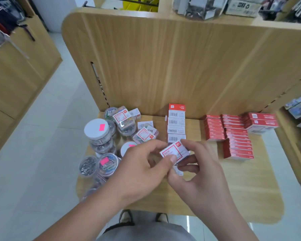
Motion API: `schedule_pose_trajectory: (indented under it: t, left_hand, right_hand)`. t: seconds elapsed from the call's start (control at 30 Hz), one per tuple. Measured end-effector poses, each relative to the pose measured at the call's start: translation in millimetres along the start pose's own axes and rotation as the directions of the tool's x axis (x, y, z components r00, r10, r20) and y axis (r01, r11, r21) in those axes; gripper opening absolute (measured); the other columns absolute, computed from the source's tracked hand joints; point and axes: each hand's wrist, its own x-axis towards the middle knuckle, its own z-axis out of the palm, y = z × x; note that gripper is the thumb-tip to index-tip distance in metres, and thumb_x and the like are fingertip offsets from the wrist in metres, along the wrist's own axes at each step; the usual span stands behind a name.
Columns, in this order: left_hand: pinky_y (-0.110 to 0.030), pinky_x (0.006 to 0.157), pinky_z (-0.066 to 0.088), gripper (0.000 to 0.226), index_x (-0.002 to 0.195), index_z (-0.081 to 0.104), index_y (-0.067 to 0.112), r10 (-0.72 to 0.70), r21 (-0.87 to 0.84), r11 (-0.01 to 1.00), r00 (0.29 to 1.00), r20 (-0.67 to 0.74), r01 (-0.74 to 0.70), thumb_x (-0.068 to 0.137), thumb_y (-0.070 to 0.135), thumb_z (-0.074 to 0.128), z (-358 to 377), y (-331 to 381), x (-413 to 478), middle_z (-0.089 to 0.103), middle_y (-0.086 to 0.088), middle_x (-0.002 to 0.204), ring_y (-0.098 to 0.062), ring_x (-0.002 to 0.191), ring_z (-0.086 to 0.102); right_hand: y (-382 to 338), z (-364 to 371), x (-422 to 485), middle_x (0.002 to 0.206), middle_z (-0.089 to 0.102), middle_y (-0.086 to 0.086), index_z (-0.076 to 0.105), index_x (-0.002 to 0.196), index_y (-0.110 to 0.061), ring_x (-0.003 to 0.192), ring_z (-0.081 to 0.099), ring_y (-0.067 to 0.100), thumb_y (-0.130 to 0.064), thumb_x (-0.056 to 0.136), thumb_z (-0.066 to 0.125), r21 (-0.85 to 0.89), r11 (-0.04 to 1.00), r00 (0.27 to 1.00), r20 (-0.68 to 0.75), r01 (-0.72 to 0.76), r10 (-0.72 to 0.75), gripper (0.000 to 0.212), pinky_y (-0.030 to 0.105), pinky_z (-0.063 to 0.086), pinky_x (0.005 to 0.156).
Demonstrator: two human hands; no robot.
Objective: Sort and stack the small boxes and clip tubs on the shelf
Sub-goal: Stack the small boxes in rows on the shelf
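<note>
left hand [142, 171]: pinches small white box [174, 151]
right hand [196, 173]: grips same box
clip tubs [101, 145]: clustered left on shelf [233, 188]

small box [172, 151] print blurred, lower tubs [96, 182] behind forearm [87, 214], upper-shelf stock [198, 7] cropped

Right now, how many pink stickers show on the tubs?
3: on the tall white lid, on the low white lid by the left hand, on the front clear tub. More may be hidden.
</note>
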Motion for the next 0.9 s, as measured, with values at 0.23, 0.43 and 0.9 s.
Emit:
schedule_pose_trajectory:
  t: [0.23, 0.43, 0.9]
  left_hand:
    - [-0.015, 0.062, 0.045, 0.030, 0.101, 0.072, 0.037, -0.076, -0.067, 0.994, 0.994, 0.075, 0.081, 0.084, 0.015, 0.083, 3, -5, -12, 0.071, 0.018, 0.080, 0.000, 0.062, 0.055]
    - [-0.014, 0.071, 0.051, 0.036, 0.096, 0.068, 0.042, -0.049, 0.075, 0.996, 0.999, 0.019, 0.048, 0.088, 0.008, 0.075, 8, -7, -1, 0.073, 0.019, 0.091, 0.001, 0.079, 0.065]
    - [-0.036, 0.069, 0.052, 0.024, 0.078, 0.056, 0.024, -0.017, 0.502, 0.864, 0.998, 0.064, -0.018, 0.088, 0.040, 0.072, 28, -24, 23, 0.062, 0.009, 0.079, -0.012, 0.077, 0.060]
  right_hand:
    - [7, -18, -13, 0.105, 0.071, -0.015, 0.066, 0.116, -0.037, 0.066, 0.065, 0.016, -0.016, 0.079, 0.085, 0.180, 0.975, 0.991, 0.062, -0.131, 0.122, 0.047, 0.025, 0.053, 0.060]
    - [38, -22, -7, 0.070, 0.067, -0.005, 0.073, 0.101, -0.031, 0.057, 0.058, 0.008, -0.006, 0.085, 0.079, 0.160, 0.963, 0.977, 0.043, -0.214, 0.210, 0.030, 0.013, 0.044, 0.056]
    - [76, 5, -3, 0.086, 0.055, -0.002, 0.065, 0.110, -0.050, 0.077, 0.061, 0.008, -0.011, 0.090, 0.073, -0.027, 0.990, 0.990, -0.036, -0.137, 0.136, 0.044, 0.010, 0.047, 0.068]
